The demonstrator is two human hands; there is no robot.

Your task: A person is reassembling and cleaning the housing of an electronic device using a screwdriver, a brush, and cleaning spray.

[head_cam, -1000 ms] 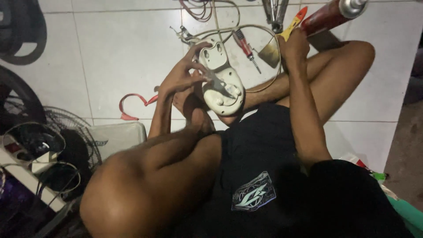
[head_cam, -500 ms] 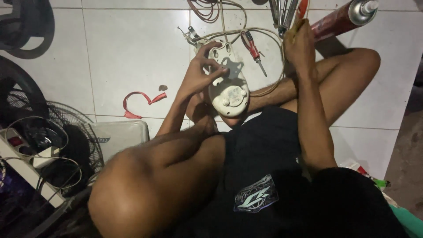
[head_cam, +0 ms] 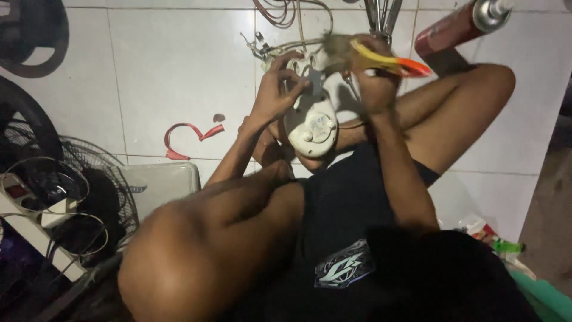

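Head view, looking down at a person seated on a white tiled floor (head_cam: 179, 71), knees drawn up.

- Cream plastic housing (head_cam: 314, 116): a rounded appliance part, probably a fan's, with a round knob-like fitting on its lower face. It is held above the person's lap between both hands, near the top middle of the floor area in view. Thin wires (head_cam: 280, 45) run from its upper end toward the top edge.
- Left hand (head_cam: 275, 89): fingers curled and pressed against the upper left side of the housing, gripping its edge.
- Right hand (head_cam: 372, 77): closed in a fist around the handle of a yellow and orange tool (head_cam: 390, 61), likely a screwdriver; the tip is blurred and hidden against the housing's upper part, so its exact contact cannot be told.
- Red spray can (head_cam: 459, 25): lying tilted at the top right of the floor, just beyond the raised knee, apart from both hands.
- Metal pliers (head_cam: 381, 15): at the top edge, just above the right hand; only the handles show.
- Red strip (head_cam: 189, 134): a curled scrap of tape or plastic on the floor, left of the left forearm.
- Wire fan guard (head_cam: 65, 191): dark, at the left edge, beside a white power strip (head_cam: 33, 229).
- Pale plastic casing (head_cam: 161, 182): just left of the person's left knee.
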